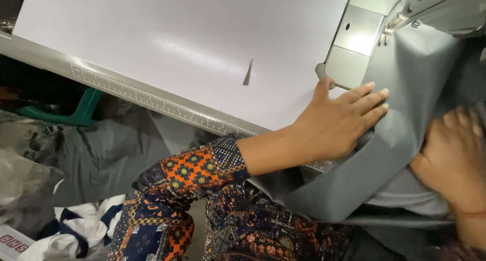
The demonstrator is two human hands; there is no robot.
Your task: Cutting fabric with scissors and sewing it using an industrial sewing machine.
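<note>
Grey fabric [412, 89] lies under the presser foot [389, 29] of a sewing machine [440, 5] at the top right and drapes off the table's front edge. My left hand [340, 120] rests flat on the fabric's left edge, fingers stretched toward the needle plate [357, 35]. My right hand [453, 157], blurred, is bunched on a fold of the same fabric at the right. A patterned orange and navy sleeve [200, 170] covers my left forearm.
The white sewing table [167, 43] has a ruler strip [152, 100] along its front edge and a small grey fabric scrap [248, 72] on it. More grey cloth [101, 154], a green plastic piece [81, 111] and white and navy cloth [81, 230] lie below left.
</note>
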